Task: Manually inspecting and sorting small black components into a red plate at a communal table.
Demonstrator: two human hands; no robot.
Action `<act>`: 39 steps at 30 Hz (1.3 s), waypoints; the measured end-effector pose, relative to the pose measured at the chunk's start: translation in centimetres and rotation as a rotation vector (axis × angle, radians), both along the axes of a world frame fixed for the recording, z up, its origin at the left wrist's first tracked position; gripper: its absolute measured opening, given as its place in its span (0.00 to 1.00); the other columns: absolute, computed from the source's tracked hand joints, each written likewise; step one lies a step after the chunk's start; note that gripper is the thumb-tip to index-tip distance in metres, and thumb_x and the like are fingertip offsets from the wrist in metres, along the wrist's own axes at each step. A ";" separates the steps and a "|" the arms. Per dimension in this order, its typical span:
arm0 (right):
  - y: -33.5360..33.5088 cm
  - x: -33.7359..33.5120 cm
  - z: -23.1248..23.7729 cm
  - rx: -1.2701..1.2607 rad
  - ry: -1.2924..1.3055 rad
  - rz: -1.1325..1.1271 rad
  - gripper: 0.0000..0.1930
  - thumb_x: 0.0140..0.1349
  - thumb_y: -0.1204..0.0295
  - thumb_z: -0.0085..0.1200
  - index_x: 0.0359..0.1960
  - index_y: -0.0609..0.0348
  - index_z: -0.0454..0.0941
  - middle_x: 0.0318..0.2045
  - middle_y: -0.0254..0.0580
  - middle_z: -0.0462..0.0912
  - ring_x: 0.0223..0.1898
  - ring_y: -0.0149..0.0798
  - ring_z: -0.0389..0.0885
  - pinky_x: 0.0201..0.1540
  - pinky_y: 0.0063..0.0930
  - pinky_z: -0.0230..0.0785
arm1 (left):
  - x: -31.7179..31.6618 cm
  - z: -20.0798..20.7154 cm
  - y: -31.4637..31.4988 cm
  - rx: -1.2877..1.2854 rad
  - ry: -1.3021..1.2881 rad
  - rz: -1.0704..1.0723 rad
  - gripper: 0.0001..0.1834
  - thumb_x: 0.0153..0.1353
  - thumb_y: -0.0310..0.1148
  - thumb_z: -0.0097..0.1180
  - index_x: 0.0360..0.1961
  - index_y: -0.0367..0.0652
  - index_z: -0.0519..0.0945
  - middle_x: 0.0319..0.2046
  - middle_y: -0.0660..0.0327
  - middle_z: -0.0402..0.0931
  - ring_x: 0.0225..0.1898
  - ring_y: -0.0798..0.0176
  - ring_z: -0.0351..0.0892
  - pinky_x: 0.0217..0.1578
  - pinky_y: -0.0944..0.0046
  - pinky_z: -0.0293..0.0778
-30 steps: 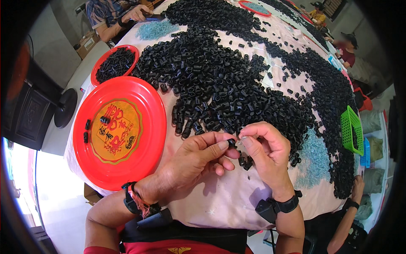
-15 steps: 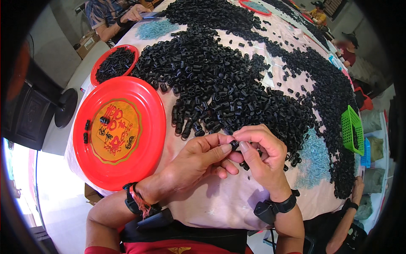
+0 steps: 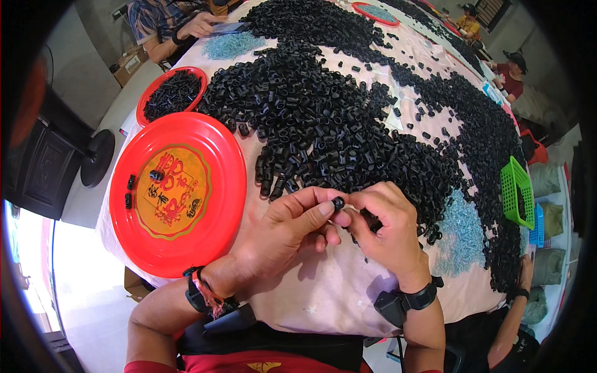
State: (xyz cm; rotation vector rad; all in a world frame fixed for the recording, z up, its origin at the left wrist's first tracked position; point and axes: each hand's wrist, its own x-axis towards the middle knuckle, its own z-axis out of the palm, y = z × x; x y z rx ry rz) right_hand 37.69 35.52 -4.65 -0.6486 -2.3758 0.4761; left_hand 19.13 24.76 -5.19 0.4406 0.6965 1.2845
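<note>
Between the thumb and forefinger of my left hand [image 3: 283,227] is a small black plastic cap [image 3: 337,202], its round end turned upward. My right hand [image 3: 392,233] is closed just beside it, thumb and forefinger pinched together; whatever they grip is hidden. Something dark shows behind the right fingers, but I cannot tell whether it is held. Beyond both hands spreads a large heap of similar black caps [image 3: 323,130]. To the left, a red round tray [image 3: 221,186] with a yellow printed centre has a few black pieces [image 3: 129,200] lying on it.
A red bowl [image 3: 202,84] of thin black parts stands behind the tray. Pale blue small pieces form piles [image 3: 460,230] right and far left. Green [image 3: 517,186] and blue baskets are at the right edge. A co-worker's hand [image 3: 199,26] holds a flat device; another person's arm [image 3: 513,311] rests at lower right.
The cap in my left hand has tipped so its round end shows. My right thumb and fingertips have drawn slightly back from it, and the right fingers are more curled.
</note>
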 end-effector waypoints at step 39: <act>-0.7 0.5 -0.1 -0.539 0.207 0.030 0.10 0.64 0.81 0.61 0.46 0.59 0.83 0.31 0.29 0.83 0.23 0.17 0.69 0.25 0.16 0.61 | 0.6 -0.6 0.4 0.050 0.436 0.029 0.13 0.76 0.33 0.55 0.57 0.39 0.78 0.39 0.69 0.80 0.35 0.79 0.77 0.33 0.76 0.75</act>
